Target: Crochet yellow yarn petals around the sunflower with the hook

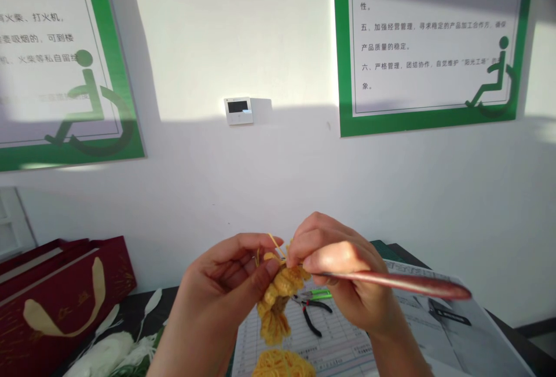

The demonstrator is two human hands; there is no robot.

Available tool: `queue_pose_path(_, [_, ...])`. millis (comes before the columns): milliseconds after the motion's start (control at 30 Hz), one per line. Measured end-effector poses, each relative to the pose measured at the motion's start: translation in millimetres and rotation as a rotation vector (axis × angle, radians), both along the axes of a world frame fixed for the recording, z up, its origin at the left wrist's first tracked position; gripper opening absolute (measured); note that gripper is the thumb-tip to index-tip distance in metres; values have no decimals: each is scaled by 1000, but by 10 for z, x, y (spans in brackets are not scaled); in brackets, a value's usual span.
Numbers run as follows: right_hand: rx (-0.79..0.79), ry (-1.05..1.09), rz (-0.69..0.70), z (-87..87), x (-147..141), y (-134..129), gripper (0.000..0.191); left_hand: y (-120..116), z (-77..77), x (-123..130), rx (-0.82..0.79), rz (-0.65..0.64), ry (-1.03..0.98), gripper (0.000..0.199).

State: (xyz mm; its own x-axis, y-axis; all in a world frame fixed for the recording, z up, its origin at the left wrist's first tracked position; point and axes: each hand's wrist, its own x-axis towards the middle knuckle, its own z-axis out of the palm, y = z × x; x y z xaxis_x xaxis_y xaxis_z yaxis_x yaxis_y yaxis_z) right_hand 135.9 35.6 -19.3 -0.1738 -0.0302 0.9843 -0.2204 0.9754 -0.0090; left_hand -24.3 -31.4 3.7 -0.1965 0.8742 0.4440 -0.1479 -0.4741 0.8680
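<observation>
Between both hands hangs a ruffled yellow crochet piece [278,291], held above the table. My left hand [230,278] pinches its upper edge between thumb and fingers, with a strand of yellow yarn [275,241] rising near the index fingertip. My right hand [343,261] is closed around a crochet hook [403,282] with a reddish-brown handle that points to the right. The hook's tip is hidden behind the fingers at the yellow piece. Below, at the bottom edge, lies a ball of yellow yarn [284,364].
Printed sheets [343,342] cover the table, with black-handled pliers [313,314] and a green-handled tool [319,294] on them. White yarn [104,354] and a dark red gift bag [73,302] are at the left. The wall behind carries a small panel [238,111] and green-framed posters [434,125].
</observation>
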Motion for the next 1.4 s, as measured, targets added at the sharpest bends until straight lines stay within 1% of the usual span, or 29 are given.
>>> queue_pose_path(167, [238,58,-296,-2,-106,-54,20,-44,23,-39,22,-55,-7,16])
queue_pose_path(233, [283,93,-383,-17,-142,-54,25,-60,22,-51,20,-48,-20,18])
queue_pose_path(267, [286,120,-400,-25,-153,-43,26,-64,16,-53,28,-23,-34,20])
queue_pose_path(400, [244,199,-373,-39,-156,87,24,-49,-34,-48,70,109,-94,25])
queue_pose_path(467, [202,191,-306,-45,-164,179,20,-30,-53,-40,46,115,-132,27])
queue_pose_path(567, [116,218,-136,-83,-226,289,11,-10,-45,-20,-52,8,-210,33])
queue_pose_path(600, [100,252,-102,-106,-255,308,9,-9,-34,-11,-85,-45,-236,34])
queue_pose_path(633, [101,282,-101,-133,-283,315,9,-11,-21,-1,-112,-90,-257,33])
queue_pose_path(667, [137,315,-131,-163,-307,309,10,-16,-8,9,-131,-127,-270,31])
queue_pose_path(700, [169,344,-192,-192,-326,290,12,-22,3,18,-141,-144,-275,27])
queue_pose_path(767, [234,388,-368,-237,-345,220,20,-30,13,28,-145,-129,-269,22])
queue_pose_path(833, [227,385,-523,-246,-346,130,26,-28,5,26,-137,-85,-237,25])
queue_pose_path(900, [259,343,-600,-210,-340,46,29,-15,-13,18,-92,-2,-178,31])
queue_pose_path(933, [274,321,-605,-180,-336,12,30,-6,-22,15,-51,52,-142,31])
queue_pose_path(967, [266,294,-592,-149,-330,-16,30,3,-30,15,-1,112,-110,30])
queue_pose_path(1033, [205,254,-508,-102,-309,-53,28,18,-36,22,95,221,-73,26])
queue_pose_path(1100, [85,220,-401,-97,-276,-69,22,27,-31,34,143,253,-70,25])
queue_pose_path(1233, [-274,256,-150,-143,-205,-55,10,17,-4,39,119,168,-86,22])
queue_pose_path(1333, [-559,235,116,-114,-198,-12,15,-8,16,27,56,85,-90,22])
queue_pose_path(1400, [-684,178,314,-70,-230,26,21,-18,27,22,27,22,-99,24])
